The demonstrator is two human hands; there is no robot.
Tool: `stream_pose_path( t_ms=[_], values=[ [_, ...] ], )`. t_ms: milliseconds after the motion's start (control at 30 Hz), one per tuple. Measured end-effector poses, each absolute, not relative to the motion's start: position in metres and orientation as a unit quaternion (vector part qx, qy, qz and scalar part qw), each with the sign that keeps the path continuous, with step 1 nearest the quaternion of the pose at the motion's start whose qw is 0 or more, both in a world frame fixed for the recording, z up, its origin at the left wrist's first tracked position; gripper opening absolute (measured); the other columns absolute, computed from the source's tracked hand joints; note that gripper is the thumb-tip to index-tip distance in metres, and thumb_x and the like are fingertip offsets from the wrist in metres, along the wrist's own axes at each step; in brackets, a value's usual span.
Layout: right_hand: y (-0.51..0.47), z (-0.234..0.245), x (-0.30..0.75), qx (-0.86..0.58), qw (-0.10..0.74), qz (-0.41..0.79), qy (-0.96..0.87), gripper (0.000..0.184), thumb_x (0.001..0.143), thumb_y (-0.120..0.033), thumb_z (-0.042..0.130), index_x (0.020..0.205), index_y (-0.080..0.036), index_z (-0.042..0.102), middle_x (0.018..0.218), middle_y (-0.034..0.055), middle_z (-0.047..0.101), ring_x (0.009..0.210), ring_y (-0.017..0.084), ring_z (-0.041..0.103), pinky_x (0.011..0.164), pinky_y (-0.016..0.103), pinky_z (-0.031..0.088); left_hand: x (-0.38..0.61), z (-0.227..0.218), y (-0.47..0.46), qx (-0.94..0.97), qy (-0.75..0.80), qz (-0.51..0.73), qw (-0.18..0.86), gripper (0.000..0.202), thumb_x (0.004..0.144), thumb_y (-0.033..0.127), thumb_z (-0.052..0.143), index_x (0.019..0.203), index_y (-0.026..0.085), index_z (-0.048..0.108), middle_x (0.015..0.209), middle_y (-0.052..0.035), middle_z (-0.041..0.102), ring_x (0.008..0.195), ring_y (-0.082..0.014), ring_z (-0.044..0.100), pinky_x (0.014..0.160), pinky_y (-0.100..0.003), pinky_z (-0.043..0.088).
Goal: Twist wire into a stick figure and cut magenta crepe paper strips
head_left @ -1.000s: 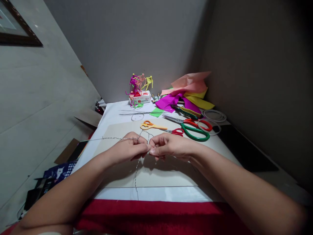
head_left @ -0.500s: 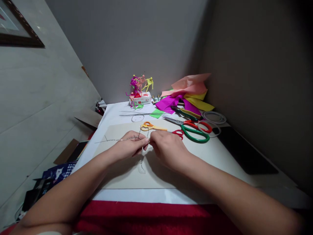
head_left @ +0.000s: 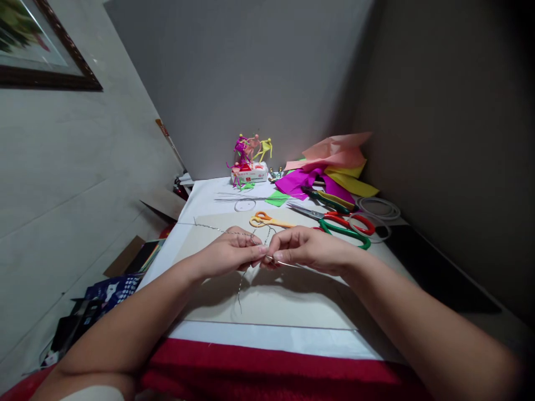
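The right hand (head_left: 307,248) has rolled from knuckles-up to pinching a straight wire end (head_left: 292,264), apparently regripping for twisting, while the left hand (head_left: 229,253) pinches the twisted wire (head_left: 215,228) above the board (head_left: 288,312).

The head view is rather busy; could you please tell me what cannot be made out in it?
Head view, throughout:
Wire: pinched section, hidden by the left hand and right hand.
Picture frame: top and left parts, cut off by the image edges.
White box: lettering too small to read.
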State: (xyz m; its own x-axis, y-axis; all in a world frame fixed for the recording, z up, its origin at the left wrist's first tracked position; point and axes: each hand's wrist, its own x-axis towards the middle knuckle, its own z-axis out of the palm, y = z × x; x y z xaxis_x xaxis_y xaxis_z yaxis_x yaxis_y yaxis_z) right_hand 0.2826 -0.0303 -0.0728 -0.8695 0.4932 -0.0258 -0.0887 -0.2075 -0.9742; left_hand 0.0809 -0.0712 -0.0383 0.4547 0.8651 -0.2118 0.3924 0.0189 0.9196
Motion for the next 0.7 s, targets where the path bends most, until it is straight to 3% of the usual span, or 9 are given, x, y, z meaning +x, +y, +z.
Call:
stream_pose_path(
  t_ms=[67,133,233,300,400,500,600,700],
  values=[
    [-0.032,-0.08,0.277,-0.146,0.188,0.801,-0.549,0.023,0.074,-0.03,0.071,0.086,-0.012,0.061,0.088,0.0067,0.066,0.081,0.014,0.062,0.078,0.03,0.047,0.079,-0.04,-0.068,0.648,0.467,0.238,0.553,0.029,0.076,0.039,0.06,0.063,0.013,0.058,0.049,0.0048,0.047,0.04,-0.0038,0.033,0.039,-0.018,0.024],
    [-0.033,-0.085,0.274,-0.133,0.165,0.823,-0.527,0.026,0.078,-0.034,0.067,0.091,-0.013,0.059,0.087,0.0071,0.065,0.07,0.011,0.06,0.064,0.025,0.048,0.076,-0.043,-0.064,0.637,0.463,0.254,0.561,0.03,0.076,0.04,0.06,0.063,0.013,0.057,0.05,0.0045,0.047,0.04,-0.0036,0.032,0.038,-0.019,0.024],
    [-0.033,-0.086,0.273,-0.139,0.155,0.815,-0.541,0.029,0.083,-0.037,0.061,0.099,-0.012,0.061,0.073,0.0025,0.061,0.047,0.003,0.042,0.043,0.016,0.03,0.073,-0.046,-0.061,0.645,0.454,0.266,0.555,0.033,0.077,0.041,0.059,0.061,0.012,0.057,0.052,0.0028,0.049,0.04,-0.0035,0.032,0.038,-0.019,0.022],
    [-0.033,-0.084,0.273,-0.153,0.169,0.794,-0.563,0.031,0.081,-0.037,0.062,0.098,-0.011,0.063,0.062,-0.0025,0.052,0.045,0.003,0.031,0.042,0.017,0.021,0.073,-0.047,-0.061,0.652,0.451,0.272,0.546,0.033,0.078,0.04,0.058,0.06,0.012,0.058,0.053,0.0023,0.049,0.04,-0.0036,0.031,0.038,-0.02,0.02],
    [-0.032,-0.08,0.272,-0.198,0.21,0.748,-0.597,0.031,0.075,-0.04,0.068,0.088,-0.012,0.064,0.056,-0.0055,0.044,0.047,0.004,0.03,0.043,0.019,0.018,0.077,-0.05,-0.061,0.653,0.454,0.298,0.528,0.033,0.078,0.038,0.058,0.057,0.012,0.055,0.048,0.0041,0.044,0.038,-0.0035,0.028,0.039,-0.021,0.018],
    [-0.035,-0.078,0.269,-0.259,0.274,0.639,-0.67,0.028,0.073,-0.039,0.067,0.078,-0.012,0.064,0.056,-0.0045,0.046,0.05,0.006,0.034,0.047,0.02,0.023,0.081,-0.054,-0.06,0.648,0.447,0.323,0.525,0.036,0.078,0.037,0.058,0.052,0.014,0.049,0.041,0.0065,0.035,0.037,-0.0037,0.024,0.04,-0.022,0.016],
    [-0.042,-0.076,0.266,-0.32,0.341,0.41,-0.783,0.017,0.078,-0.029,0.061,0.074,-0.014,0.066,0.059,-0.0018,0.052,0.055,0.008,0.04,0.054,0.022,0.027,0.085,-0.058,-0.06,0.639,0.455,0.339,0.519,0.037,0.078,0.038,0.056,0.051,0.015,0.046,0.042,0.0066,0.033,0.039,-0.0046,0.025,0.041,-0.022,0.016],
    [-0.047,-0.072,0.265,-0.332,0.347,0.27,-0.835,0.015,0.081,-0.023,0.055,0.078,-0.016,0.068,0.068,0.0008,0.061,0.062,0.01,0.047,0.059,0.023,0.031,0.087,-0.059,-0.061,0.646,0.481,0.347,0.48,0.038,0.081,0.033,0.051,0.048,0.016,0.042,0.043,0.006,0.033,0.041,-0.0057,0.028,0.042,-0.022,0.019]
  ],
)
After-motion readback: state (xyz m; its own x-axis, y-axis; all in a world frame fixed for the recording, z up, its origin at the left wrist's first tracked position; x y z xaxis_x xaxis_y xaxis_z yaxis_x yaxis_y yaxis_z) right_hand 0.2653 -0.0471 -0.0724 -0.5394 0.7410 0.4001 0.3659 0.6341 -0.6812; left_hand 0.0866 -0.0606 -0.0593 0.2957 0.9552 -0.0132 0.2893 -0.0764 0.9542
